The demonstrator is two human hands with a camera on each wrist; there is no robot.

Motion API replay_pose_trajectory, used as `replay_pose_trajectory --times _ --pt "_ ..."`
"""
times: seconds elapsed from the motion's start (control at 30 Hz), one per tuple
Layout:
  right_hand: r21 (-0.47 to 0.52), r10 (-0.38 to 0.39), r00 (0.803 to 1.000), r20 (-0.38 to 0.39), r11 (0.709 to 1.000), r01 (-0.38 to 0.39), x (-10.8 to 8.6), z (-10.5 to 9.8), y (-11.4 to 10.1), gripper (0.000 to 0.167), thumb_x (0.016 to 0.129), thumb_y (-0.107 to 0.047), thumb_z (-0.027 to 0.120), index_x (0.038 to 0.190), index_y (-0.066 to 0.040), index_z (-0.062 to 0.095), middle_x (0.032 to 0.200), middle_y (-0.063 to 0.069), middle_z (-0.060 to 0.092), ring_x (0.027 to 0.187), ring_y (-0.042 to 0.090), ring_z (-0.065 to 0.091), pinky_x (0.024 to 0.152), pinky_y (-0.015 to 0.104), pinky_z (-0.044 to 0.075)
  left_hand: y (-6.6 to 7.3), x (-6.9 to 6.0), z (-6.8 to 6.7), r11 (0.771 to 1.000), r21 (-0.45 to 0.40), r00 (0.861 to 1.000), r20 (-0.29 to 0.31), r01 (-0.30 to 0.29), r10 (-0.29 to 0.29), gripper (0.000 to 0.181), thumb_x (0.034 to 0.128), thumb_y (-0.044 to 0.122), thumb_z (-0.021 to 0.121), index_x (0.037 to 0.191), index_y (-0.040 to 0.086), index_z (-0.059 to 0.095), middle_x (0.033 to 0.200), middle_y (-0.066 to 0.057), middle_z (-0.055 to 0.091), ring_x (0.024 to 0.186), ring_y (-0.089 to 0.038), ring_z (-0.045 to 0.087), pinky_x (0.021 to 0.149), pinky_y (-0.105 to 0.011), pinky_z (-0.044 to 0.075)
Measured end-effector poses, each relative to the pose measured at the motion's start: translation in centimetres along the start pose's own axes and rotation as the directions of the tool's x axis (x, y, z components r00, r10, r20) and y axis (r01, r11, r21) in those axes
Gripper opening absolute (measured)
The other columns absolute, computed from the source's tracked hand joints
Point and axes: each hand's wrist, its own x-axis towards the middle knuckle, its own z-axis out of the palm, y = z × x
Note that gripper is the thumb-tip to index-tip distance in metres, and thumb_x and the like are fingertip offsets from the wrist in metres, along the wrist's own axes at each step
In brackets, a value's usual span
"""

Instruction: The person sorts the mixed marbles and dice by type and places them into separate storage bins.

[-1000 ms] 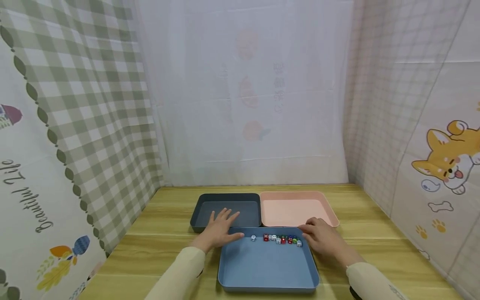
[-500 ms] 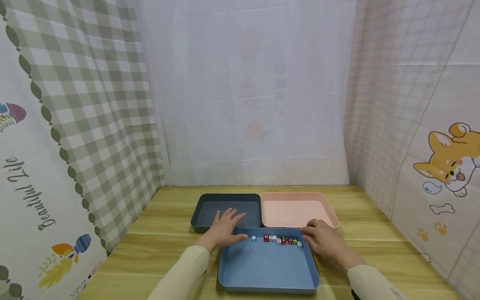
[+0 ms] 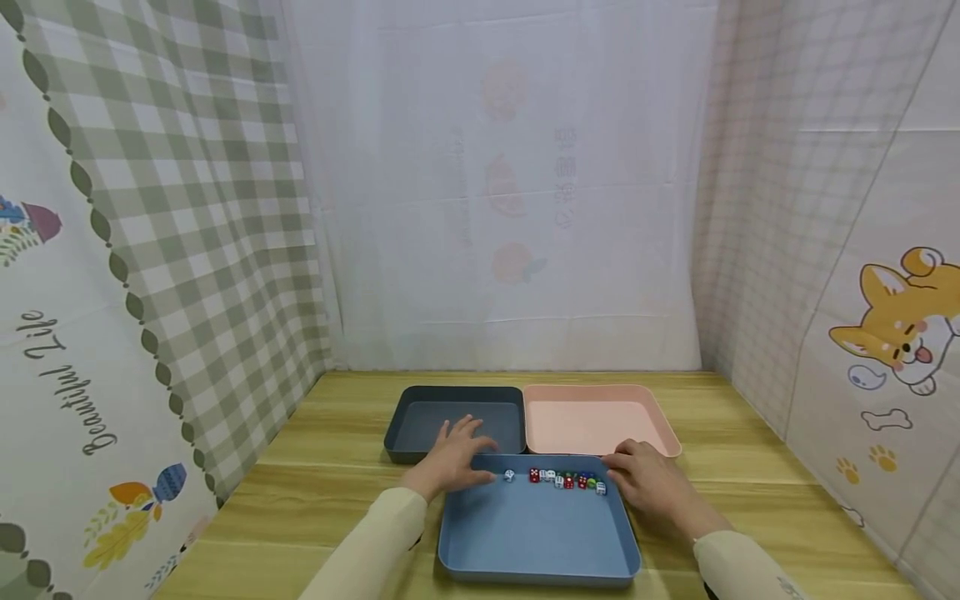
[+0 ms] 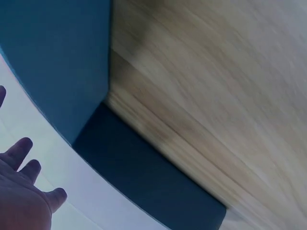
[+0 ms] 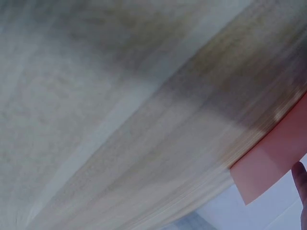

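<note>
A blue tray (image 3: 540,533) lies nearest the person, with several small dice (image 3: 568,482) in a loose row along its far side. Apart from them, one white die (image 3: 509,475) sits nearer the far left corner. The left hand (image 3: 452,460) hovers over that corner with spread fingers, holding nothing; in the left wrist view, the hand (image 4: 24,191) shows spread fingertips. At the far right corner, the right hand (image 3: 651,482) rests by the rim, fingers bent slightly; whether it grips the rim cannot be told. The right wrist view shows only a finger (image 5: 300,179) beside the pink tray (image 5: 268,167).
Behind the blue tray stand a dark tray (image 3: 427,417) on the left and the pink tray (image 3: 592,417) on the right, side by side on the wooden table (image 3: 300,500). Cloth curtains (image 3: 420,250) enclose the table at the back and both sides.
The left hand has shifted slightly right along the blue tray's far left corner, its fingers bending a little more. The right hand and the dice look unmoved.
</note>
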Motion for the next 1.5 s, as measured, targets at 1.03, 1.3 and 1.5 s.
replay_pose_trajectory --times 1.03,1.3,1.5 --pt "-0.027 -0.054 0.997 -0.048 0.998 0.053 -0.2 0.0 0.0 0.022 0.088 -0.018 0.072 0.109 -0.012 0.077 0.101 0.004 0.063 0.09 0.023 0.058 0.082 0.044 0.052 1.1 1.7 3.0 0.996 0.084 0.999 0.015 -0.034 0.033 0.017 0.0872 0.034 0.077 0.103 0.029 0.078 0.146 -0.01 0.048 0.143 -0.034 0.031 0.113 -0.061 0.022" --pt "-0.035 -0.053 0.998 -0.04 0.998 0.052 -0.2 0.1 0.1 0.022 0.089 -0.019 0.072 0.11 -0.013 0.077 0.102 0.002 0.062 0.091 0.022 0.058 0.082 0.044 0.052 1.1 1.9 3.3 0.996 0.089 1.0 -0.009 -0.024 0.025 0.013 0.0857 0.033 0.078 0.098 0.029 0.078 0.14 -0.009 0.053 0.139 -0.033 0.037 0.112 -0.061 0.025" --pt "-0.019 -0.04 0.998 -0.046 0.999 0.039 -0.3 0.1 0.0 0.022 0.09 -0.019 0.072 0.11 -0.013 0.077 0.103 0.003 0.063 0.092 0.022 0.059 0.084 0.045 0.052 1.0 1.8 3.6 0.999 0.052 1.0 -0.024 -0.006 0.007 0.012 0.0857 0.033 0.078 0.096 0.028 0.078 0.139 -0.01 0.053 0.139 -0.034 0.037 0.112 -0.061 0.025"
